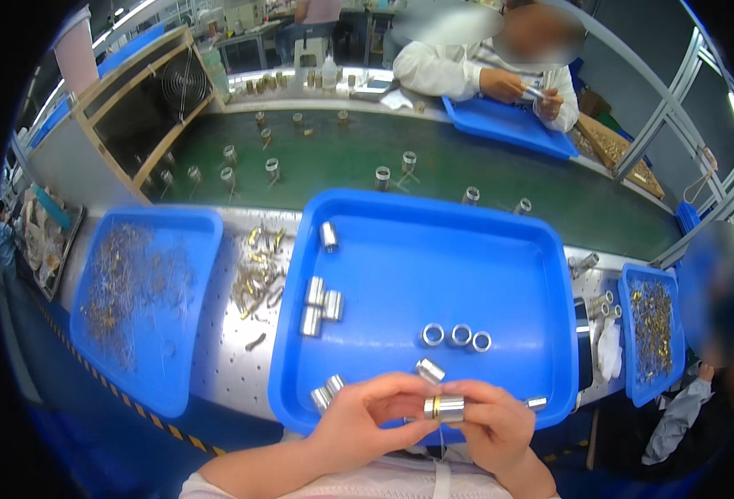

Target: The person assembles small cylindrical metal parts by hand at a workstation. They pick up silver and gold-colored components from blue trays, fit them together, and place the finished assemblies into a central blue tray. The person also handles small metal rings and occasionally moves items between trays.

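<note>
A short shiny metal cylinder (pixel 448 409) with a yellow band round it lies sideways between my hands. The fingers of my left hand (pixel 365 417) close on its left end. My right hand (pixel 500 422) grips its right end, thumb and fingertips pressed on it. A thin pale strand (pixel 442 441) hangs below the cylinder. Just past my fingertips, a loose metal cylinder (pixel 430 371) lies tilted in the big blue tray (pixel 425 209). Three ring-ended cylinders (pixel 461 336) stand further in. Several more cylinders (pixel 315 291) rest along the tray's left side.
On the left, a blue tray (pixel 205 218) holds thin wires and yellow bits. Metal scraps (pixel 259 274) lie beside it. A smaller blue tray (pixel 673 287) of pieces sits right. Beyond, a green conveyor (pixel 317 187) carries several cylinders. Across it, a person in white (pixel 442 71) handles a part.
</note>
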### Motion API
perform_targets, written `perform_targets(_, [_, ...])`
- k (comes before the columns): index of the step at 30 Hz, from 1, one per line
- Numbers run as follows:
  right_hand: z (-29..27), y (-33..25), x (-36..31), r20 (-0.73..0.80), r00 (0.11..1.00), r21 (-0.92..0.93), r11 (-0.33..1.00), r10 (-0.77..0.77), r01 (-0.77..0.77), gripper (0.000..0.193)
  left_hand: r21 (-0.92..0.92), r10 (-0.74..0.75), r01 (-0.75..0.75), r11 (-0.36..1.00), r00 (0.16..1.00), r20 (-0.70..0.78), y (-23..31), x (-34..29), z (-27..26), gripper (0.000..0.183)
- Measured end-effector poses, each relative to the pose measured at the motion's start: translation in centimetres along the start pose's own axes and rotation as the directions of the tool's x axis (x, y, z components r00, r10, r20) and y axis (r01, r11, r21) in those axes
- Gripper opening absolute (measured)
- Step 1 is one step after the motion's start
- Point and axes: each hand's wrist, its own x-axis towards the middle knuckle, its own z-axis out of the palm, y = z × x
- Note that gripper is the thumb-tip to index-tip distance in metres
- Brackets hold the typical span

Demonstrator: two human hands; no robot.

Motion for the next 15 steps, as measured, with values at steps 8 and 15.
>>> perform_targets(8, [0.7,0.1,1.0,-0.018,0.999,0.006,1.0,0.028,-0.028,0.016,0.096,0.192,-0.197,0.976,0.98,0.057,0.4,1.3,-1.0,0.039])
perform_targets(15, [0.1,1.2,1.2,0.013,0.988,0.044,0.987,-0.154,0.153,0.018,-0.014,0.008,-0.006,1.0,0.997,0.081,0.7,0.8,-1.6,0.036])
